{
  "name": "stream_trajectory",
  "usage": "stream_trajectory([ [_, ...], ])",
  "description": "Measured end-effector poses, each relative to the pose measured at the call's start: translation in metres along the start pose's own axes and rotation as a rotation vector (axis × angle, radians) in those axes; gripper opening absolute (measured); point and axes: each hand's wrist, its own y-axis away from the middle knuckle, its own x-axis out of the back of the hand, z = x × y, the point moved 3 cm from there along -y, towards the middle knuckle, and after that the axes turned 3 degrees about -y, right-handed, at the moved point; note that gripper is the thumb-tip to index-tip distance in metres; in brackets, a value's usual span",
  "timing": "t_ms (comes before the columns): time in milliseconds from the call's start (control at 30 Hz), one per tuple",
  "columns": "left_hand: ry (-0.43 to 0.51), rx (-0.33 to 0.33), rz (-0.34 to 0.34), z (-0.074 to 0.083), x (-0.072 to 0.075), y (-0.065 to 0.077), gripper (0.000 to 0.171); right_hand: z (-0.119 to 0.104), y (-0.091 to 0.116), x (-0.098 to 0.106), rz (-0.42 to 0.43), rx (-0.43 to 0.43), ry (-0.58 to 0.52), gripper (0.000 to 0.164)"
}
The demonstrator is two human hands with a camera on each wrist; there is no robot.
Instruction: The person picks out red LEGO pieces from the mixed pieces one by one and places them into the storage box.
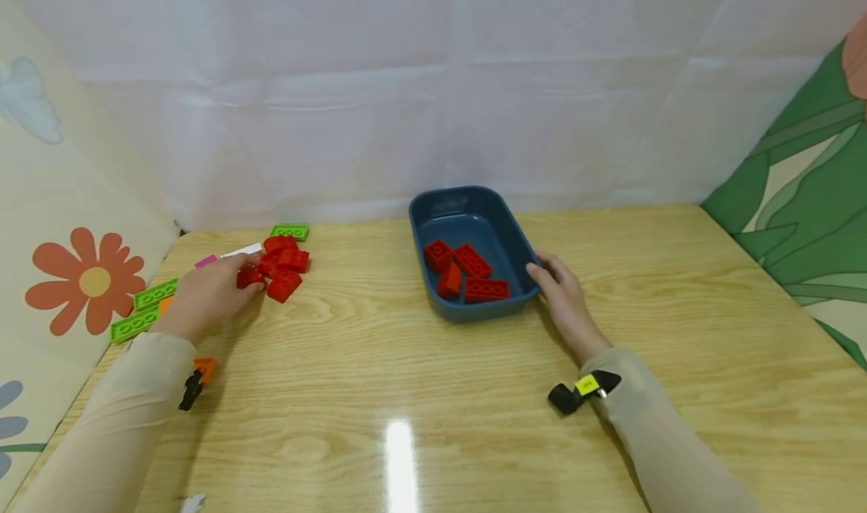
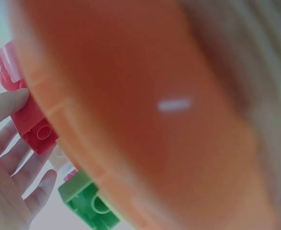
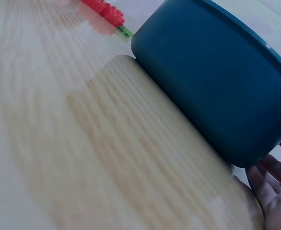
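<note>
My left hand is at the left side of the table, at a pile of red toy bricks. Between thumb and fingers it pinches one red brick, partly covered by the hand in the head view. My right hand grips the near right corner of a dark blue plastic bin, thumb at the rim and fingers against the outer wall. Several red bricks lie inside the bin at its near end. The right wrist view shows the bin's outer wall close to the wooden table.
Beyond the red pile lies a green brick. Around my left hand are more green bricks, a white piece and a pink piece. An orange and black piece lies beside the left sleeve. A white sheet hangs behind the table.
</note>
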Motion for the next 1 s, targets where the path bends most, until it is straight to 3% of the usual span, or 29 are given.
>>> stream_trajectory([
  [433,0.040,-0.009,0.074,0.012,0.010,-0.007,0.042,0.000,-0.001,0.001,-0.005,0.015,0.017,0.053],
  [700,0.014,-0.043,0.076,0.030,0.017,-0.010,0.043,0.001,-0.002,0.001,0.006,0.022,0.001,0.053],
  [1000,-0.045,-0.112,0.129,0.045,0.017,-0.015,0.042,0.001,-0.002,0.000,0.007,0.017,0.001,0.053],
])
